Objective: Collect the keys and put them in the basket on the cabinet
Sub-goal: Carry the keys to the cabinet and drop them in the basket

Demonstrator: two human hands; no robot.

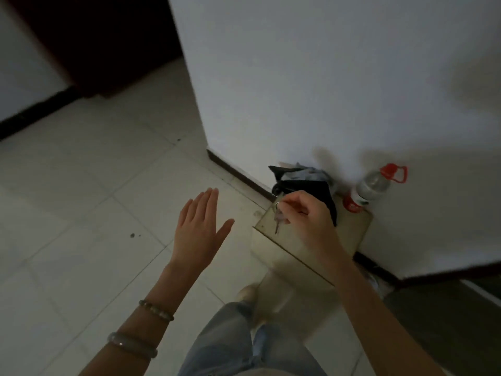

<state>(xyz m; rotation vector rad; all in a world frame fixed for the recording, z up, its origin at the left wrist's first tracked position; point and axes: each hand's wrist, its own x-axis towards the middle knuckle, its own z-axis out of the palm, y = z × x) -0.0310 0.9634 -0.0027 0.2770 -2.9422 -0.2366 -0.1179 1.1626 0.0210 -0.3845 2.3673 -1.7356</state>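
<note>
My right hand (309, 218) pinches a bunch of keys (278, 219) on a metal ring, and the keys dangle below my fingers over the near left corner of a small glass-topped table (349, 232). My left hand (199, 229) hovers over the floor to the left, flat, fingers apart, holding nothing. No basket or cabinet is in view.
A black bag with crumpled contents (306, 183) sits at the back of the table against the white wall. A clear plastic bottle with a red cap and handle (372, 185) stands at its far right. My legs in jeans (244, 343) stand on a pale tiled floor.
</note>
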